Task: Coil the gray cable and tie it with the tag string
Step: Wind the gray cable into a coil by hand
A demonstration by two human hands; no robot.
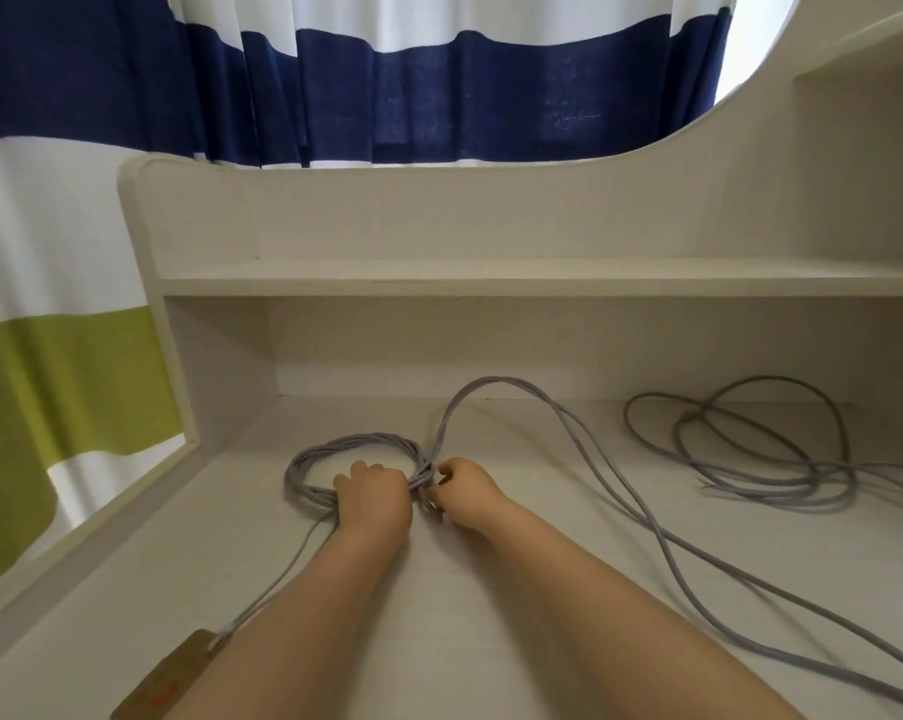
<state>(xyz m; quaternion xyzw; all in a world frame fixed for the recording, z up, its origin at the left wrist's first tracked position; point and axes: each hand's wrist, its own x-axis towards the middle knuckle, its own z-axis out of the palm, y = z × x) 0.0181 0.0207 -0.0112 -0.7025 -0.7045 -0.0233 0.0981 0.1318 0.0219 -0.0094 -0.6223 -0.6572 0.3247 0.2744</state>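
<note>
Coiling judged partly done: several turns of thin gray round cable (355, 444) lay bundled on the white desk (491, 589); long loose loops trailed right. Brown card tag (173, 678) on pale string (277, 579) lay near-left; tying not begun. Left hand (374, 498) gripped the bundle, fingers curled. Right hand (465, 493) pinched cable at the crossing.
</note>
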